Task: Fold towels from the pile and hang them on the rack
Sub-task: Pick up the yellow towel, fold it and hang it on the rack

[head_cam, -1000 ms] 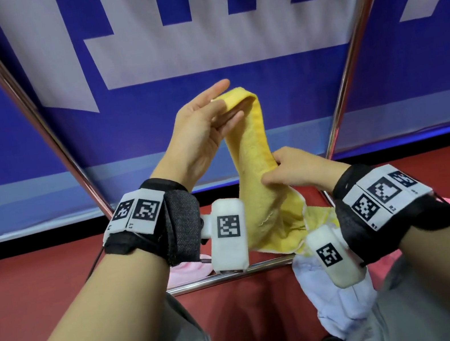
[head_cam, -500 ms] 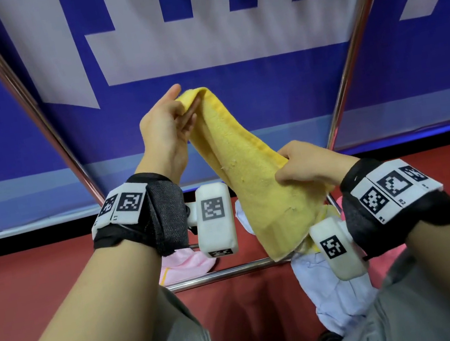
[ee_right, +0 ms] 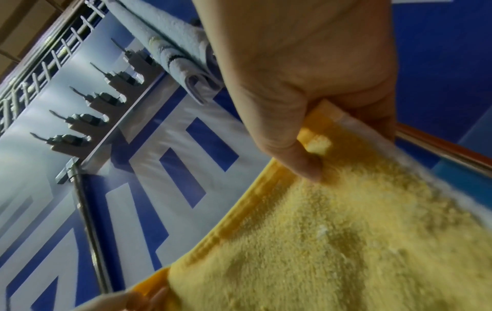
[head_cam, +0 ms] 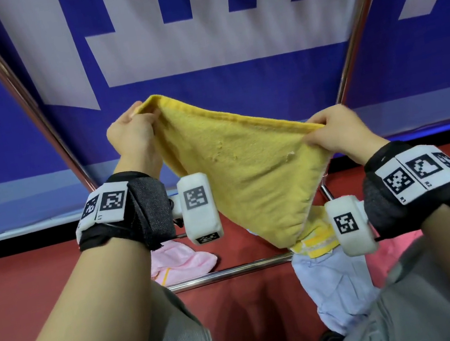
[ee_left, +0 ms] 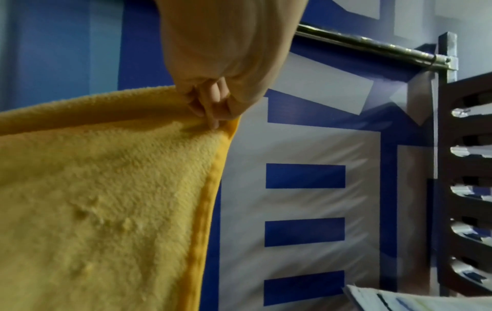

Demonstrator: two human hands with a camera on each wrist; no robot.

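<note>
Between the rack's metal uprights [head_cam: 24, 94], left hand [head_cam: 133, 135] and right hand [head_cam: 337, 129] each pinch a top corner of the yellow towel [head_cam: 249, 178], which looks soft, light and limp, best held by its hemmed corners.

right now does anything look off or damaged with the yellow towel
Slightly. The yellow towel is held askew: the left hand pinches its corner higher than the right hand, so the top edge slants. A few pulled, pilled tufts mark its face. No tear shows.
</note>
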